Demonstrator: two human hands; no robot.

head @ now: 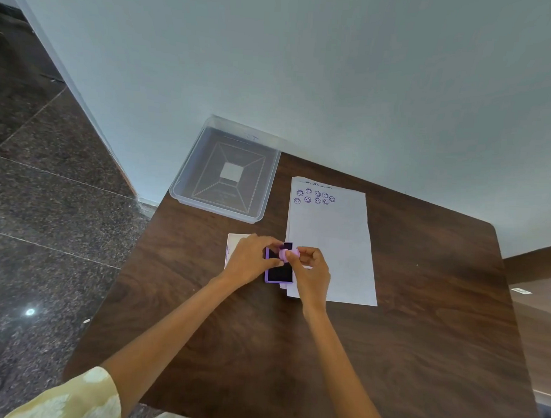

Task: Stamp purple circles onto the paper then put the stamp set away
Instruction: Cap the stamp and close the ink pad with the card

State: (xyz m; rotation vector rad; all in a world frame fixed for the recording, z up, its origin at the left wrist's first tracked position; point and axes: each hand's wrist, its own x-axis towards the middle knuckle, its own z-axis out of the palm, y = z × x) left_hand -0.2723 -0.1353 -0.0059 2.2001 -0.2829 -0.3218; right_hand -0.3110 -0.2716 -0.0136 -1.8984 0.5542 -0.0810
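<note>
A purple ink pad [279, 272] with a dark inked face lies on the brown table [389, 324], just left of the white paper [332, 249]. My left hand [250, 260] rests on the pad's left edge and steadies it. My right hand [309, 270] pinches a small lilac round stamp [286, 253] and holds it against the top of the pad. Several purple smiley circles [314, 197] sit in two rows near the paper's far end. A white lid or card [235, 241] lies partly hidden under my left hand.
A clear shallow plastic tray [186, 192] stands at the table's far left corner against the pale wall. The table's left edge drops to a dark stone floor [47, 199]. A second surface shows at the far right.
</note>
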